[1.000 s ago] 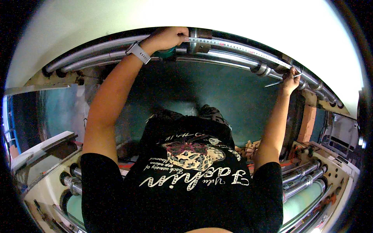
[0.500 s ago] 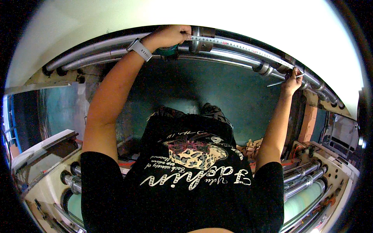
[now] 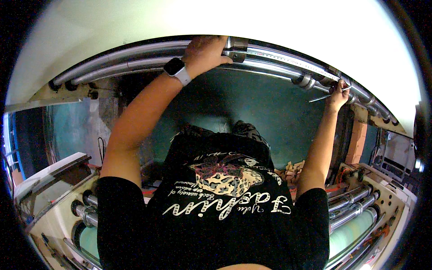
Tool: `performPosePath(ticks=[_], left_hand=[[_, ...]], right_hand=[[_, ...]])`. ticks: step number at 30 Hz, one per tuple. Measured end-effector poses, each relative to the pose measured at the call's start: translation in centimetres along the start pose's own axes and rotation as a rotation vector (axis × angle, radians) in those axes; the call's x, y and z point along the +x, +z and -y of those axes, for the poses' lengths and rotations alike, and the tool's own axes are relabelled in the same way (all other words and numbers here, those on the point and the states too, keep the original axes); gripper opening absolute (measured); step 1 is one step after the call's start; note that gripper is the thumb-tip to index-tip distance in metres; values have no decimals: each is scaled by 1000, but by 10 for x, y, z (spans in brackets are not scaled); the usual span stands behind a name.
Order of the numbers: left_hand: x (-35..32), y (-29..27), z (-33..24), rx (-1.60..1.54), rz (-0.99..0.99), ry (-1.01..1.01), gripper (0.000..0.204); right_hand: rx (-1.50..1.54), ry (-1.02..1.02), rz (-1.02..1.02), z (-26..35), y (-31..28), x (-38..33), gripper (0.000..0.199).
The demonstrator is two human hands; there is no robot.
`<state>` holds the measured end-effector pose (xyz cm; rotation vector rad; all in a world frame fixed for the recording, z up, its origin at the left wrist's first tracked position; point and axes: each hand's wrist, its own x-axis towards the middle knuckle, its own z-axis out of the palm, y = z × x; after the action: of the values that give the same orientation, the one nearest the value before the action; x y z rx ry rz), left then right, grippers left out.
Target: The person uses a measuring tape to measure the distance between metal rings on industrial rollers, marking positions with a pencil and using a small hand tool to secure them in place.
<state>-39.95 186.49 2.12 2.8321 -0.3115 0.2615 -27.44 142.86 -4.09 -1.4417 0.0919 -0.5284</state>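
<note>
My left hand point(image 3: 207, 56), wearing a watch point(image 3: 177, 70), is at the upper shaft point(image 3: 148, 50). Its thumb and fingers close on a metal collar point(image 3: 235, 49) there. A white tape measure point(image 3: 292, 60) runs out along the shaft from that collar to the right; its case is not visible. At the right end of the blade my right hand point(image 3: 340, 93) is closed, pinching the tape. A thin metal rod point(image 3: 318, 97) also sticks out of its fingers, pointing left.
Further collars point(image 3: 307, 81) sit on the lower shaft. A large white surface point(image 3: 216, 18) curves above the shafts. Behind me are rollers point(image 3: 355, 227) in a cream machine frame point(image 3: 51, 220). Wood-coloured scraps point(image 3: 292, 170) lie in a pile on the floor.
My left hand has moved right along the shaft onto the collar, and the green object beneath it is now out of sight. My right hand has stayed nearly still.
</note>
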Motion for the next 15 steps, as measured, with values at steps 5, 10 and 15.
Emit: performPosePath(ticks=[5, 10, 15], left_hand=[[2, 3, 1, 18, -35, 37, 69], [1, 2, 1, 23, -80, 40, 66], [2, 7, 2, 1, -137, 56, 59]], right_hand=[[-24, -5, 25, 1, -2, -1, 7], [-15, -16, 20, 2, 1, -1, 8], [-24, -2, 21, 1, -1, 0, 8]])
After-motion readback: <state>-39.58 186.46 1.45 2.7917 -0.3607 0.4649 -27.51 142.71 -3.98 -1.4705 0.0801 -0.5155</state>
